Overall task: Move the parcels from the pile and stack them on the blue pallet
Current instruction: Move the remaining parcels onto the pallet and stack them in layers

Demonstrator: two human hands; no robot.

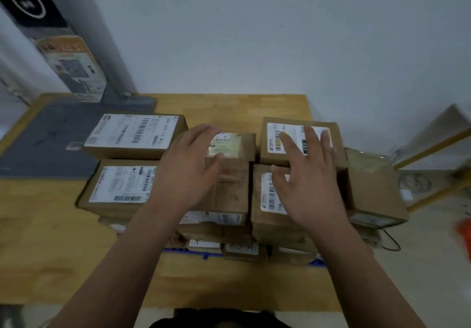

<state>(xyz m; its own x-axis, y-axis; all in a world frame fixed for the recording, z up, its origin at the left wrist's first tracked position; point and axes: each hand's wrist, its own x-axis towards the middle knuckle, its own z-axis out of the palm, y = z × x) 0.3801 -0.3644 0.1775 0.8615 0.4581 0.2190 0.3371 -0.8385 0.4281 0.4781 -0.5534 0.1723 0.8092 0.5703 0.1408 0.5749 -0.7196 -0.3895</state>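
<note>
Forearms reach out over the wooden worktop (51, 251). Next, an edge of the blue pallet (193, 252) shows beneath the stacked parcels (122, 187). Above the stack's middle is the left hand (188, 164), and above its right side the right hand (308, 174). Each grip is wide, fingers spread, holding nothing. Behind lies a grey mat (51, 136).
</note>
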